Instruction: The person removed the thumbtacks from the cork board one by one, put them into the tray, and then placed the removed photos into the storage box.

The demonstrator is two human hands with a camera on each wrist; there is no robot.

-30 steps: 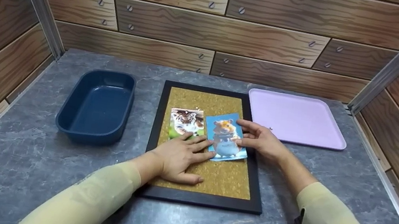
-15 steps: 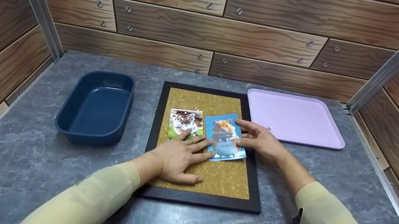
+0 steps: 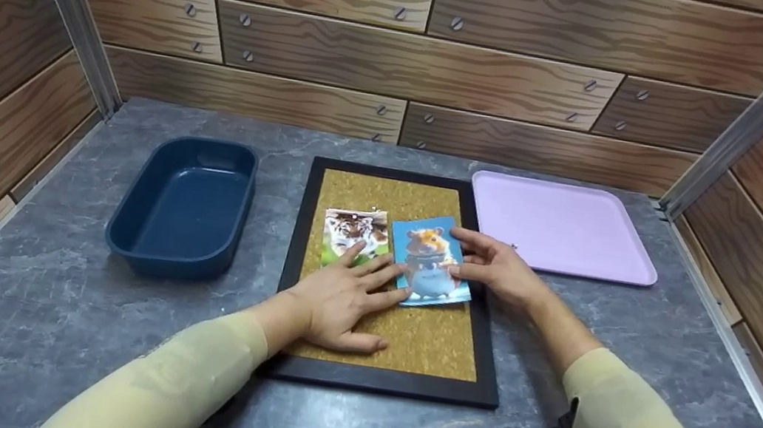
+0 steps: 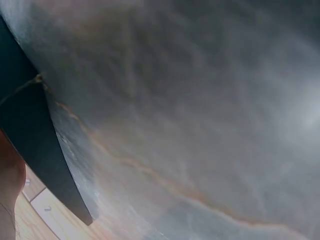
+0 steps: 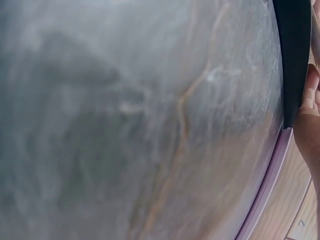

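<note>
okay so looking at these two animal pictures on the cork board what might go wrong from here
The left hand covers the lower part of the tiger picture and reaches the hamster picture, so sliding that hand might drag either one. The hamster picture sits at a slant, with the right hand at its right edge, so it could end up crooked on the cork board.

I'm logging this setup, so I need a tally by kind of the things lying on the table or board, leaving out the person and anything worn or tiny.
Picture cards: 2 (tiger card, hamster card)
Framed cork board: 1
Dark blue bin: 1
Lilac tray: 1
Total: 5
</note>
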